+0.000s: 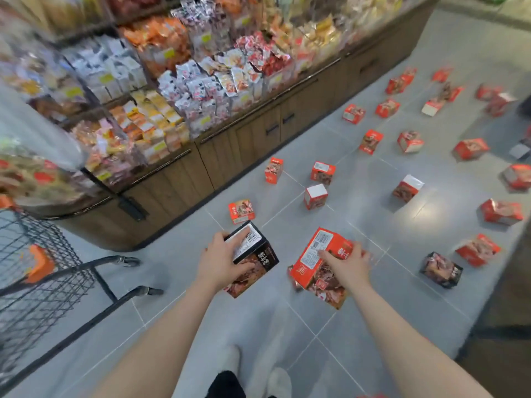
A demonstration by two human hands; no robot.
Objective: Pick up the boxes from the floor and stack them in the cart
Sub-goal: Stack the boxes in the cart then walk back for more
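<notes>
My left hand (221,261) grips a dark box (253,257) with a white barcode face, held above the floor. My right hand (349,265) grips a red box (317,259) by its upper edge, and that box is tilted. A wire shopping cart (43,271) stands at the left with an orange item inside. Several more red boxes lie scattered over the grey tiled floor ahead, among them one (242,211) just beyond my left hand and a white-topped one (315,196). A dark box (441,270) lies to the right of my right hand.
A wooden display counter (218,159) full of snack packets runs along the left and back. My feet (258,372) show at the bottom centre. A dark mat or floor edge (505,311) lies at the right.
</notes>
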